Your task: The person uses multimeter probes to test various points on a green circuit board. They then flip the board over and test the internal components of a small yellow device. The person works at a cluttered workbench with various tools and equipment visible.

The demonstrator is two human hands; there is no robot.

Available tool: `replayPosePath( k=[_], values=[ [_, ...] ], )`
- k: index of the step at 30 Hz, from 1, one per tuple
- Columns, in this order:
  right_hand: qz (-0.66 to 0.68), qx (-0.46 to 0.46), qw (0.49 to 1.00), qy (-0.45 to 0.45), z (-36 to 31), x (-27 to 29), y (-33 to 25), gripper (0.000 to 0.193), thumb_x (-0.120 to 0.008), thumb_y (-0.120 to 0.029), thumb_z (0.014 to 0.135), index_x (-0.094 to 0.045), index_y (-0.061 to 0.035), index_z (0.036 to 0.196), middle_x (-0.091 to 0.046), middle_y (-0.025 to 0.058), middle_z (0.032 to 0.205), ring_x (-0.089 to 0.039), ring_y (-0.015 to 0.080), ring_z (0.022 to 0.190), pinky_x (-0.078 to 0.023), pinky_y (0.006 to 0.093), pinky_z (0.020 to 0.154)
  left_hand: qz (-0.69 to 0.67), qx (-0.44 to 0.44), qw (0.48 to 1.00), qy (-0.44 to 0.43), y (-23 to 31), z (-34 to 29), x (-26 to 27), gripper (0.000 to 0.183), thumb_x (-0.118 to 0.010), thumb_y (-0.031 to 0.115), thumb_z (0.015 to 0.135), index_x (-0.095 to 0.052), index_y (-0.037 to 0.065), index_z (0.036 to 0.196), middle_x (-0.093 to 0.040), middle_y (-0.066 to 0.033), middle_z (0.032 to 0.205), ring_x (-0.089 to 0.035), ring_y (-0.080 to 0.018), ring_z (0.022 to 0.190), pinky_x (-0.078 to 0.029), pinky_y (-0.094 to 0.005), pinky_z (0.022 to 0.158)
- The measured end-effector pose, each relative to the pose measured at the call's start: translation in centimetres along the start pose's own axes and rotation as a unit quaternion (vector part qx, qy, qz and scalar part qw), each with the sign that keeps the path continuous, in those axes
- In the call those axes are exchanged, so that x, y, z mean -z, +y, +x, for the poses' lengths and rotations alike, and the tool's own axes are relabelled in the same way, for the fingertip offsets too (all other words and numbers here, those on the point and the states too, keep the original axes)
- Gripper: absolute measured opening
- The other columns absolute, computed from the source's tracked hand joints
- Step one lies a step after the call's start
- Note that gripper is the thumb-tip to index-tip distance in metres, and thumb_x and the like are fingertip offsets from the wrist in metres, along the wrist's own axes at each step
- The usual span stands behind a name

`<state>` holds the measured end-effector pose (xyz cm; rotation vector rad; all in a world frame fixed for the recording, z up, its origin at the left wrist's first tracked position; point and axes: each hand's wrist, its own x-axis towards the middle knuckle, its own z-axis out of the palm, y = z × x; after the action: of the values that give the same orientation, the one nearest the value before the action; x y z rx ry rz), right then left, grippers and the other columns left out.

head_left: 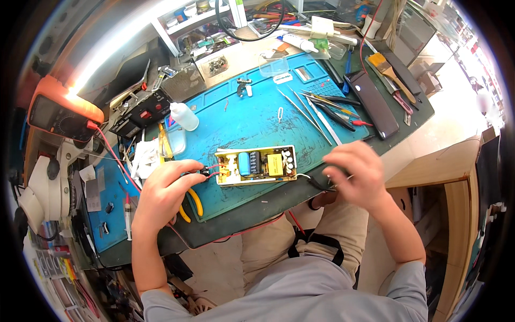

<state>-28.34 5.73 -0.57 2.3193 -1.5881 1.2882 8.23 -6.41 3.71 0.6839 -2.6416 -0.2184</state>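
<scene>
An opened power adapter [256, 165] lies on the blue work mat, its pale casing holding a circuit board with a blue capacitor and a yellow transformer. Two red wires run from its left end to a small black power socket [205, 172], pinched between the fingertips of my left hand [165, 189]. My right hand [357, 174] hovers past the adapter's right end, somewhat blurred, fingers loosely curled and thumb apart, with nothing visible in it. Below it hangs a black cable [317, 184], joined to the adapter by a white lead. Yellow-handled pliers [196, 203] lie beside my left hand.
Tweezers [300, 112], several pliers and a dark phone-like slab [373, 104] lie right on the mat [230, 126]. A white bottle [184, 116] stands at the left, near an orange multimeter [61, 112]. A brush [391, 75] lies far right.
</scene>
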Motion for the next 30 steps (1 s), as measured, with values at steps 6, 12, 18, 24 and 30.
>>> replayPosePath(
  k=[6, 12, 18, 24, 30],
  values=[
    [-0.044, -0.044, 0.984, 0.165, 0.3, 0.0, 5.1, 0.004, -0.072, -0.003, 0.091, -0.071, 0.0007, 0.092, -0.069, 0.0106, 0.084, -0.063, 0.0248, 0.074, -0.050, 0.0331, 0.066, 0.033, 0.017, 0.998, 0.049, -1.2, -0.3, 0.3, 0.026, -0.071, -0.008, 0.075, -0.071, 0.003, 0.098, -0.072, -0.0090, 0.101, -0.070, -0.0284, 0.087, -0.055, -0.0386, 0.074],
    [-0.048, -0.098, 0.974, 0.198, -0.8, -0.8, 5.0, 0.015, -0.064, -0.006, 0.099, -0.069, 0.0043, 0.089, -0.067, 0.0097, 0.078, -0.057, 0.0190, 0.066, -0.044, 0.0299, 0.059, 0.049, -0.024, 0.997, 0.062, -1.5, -0.5, 0.1, 0.020, -0.073, 0.001, 0.082, -0.073, 0.000, 0.103, -0.071, -0.0104, 0.088, -0.069, -0.0268, 0.074, -0.053, -0.0362, 0.064],
    [0.028, -0.078, 0.967, 0.239, -2.3, -1.1, 6.1, 0.044, -0.042, -0.023, 0.110, -0.068, 0.0039, 0.087, -0.062, 0.0092, 0.077, -0.047, 0.0141, 0.062, -0.034, 0.0261, 0.056, 0.059, -0.014, 0.987, 0.148, -1.1, -1.4, 0.8, 0.033, -0.059, 0.031, 0.103, -0.073, 0.000, 0.102, -0.073, -0.0105, 0.086, -0.069, -0.0261, 0.073, -0.054, -0.0376, 0.067],
    [-0.014, -0.164, 0.948, 0.273, -2.2, -1.0, 6.2, 0.041, -0.039, -0.019, 0.109, -0.068, 0.0040, 0.091, -0.056, 0.0034, 0.077, -0.041, 0.0100, 0.066, -0.030, 0.0247, 0.059, 0.046, 0.018, 0.931, 0.362, -0.8, -2.1, 1.6, 0.038, -0.042, 0.000, 0.099, -0.046, -0.003, 0.137, -0.068, -0.0220, 0.093, -0.058, -0.0233, 0.061, -0.045, -0.0310, 0.055],
    [-0.101, -0.128, 0.942, 0.294, -3.6, 0.4, 6.1, 0.028, -0.044, -0.006, 0.105, -0.068, 0.0050, 0.097, -0.059, 0.0047, 0.081, -0.045, 0.0121, 0.067, -0.033, 0.0245, 0.057, -0.117, 0.013, 0.847, 0.518, 8.7, -10.9, -3.0, 0.023, -0.057, 0.017, 0.102, -0.041, 0.009, 0.087, -0.046, -0.0044, 0.078, -0.043, -0.0147, 0.054, -0.032, -0.0273, 0.044]
  ],
)
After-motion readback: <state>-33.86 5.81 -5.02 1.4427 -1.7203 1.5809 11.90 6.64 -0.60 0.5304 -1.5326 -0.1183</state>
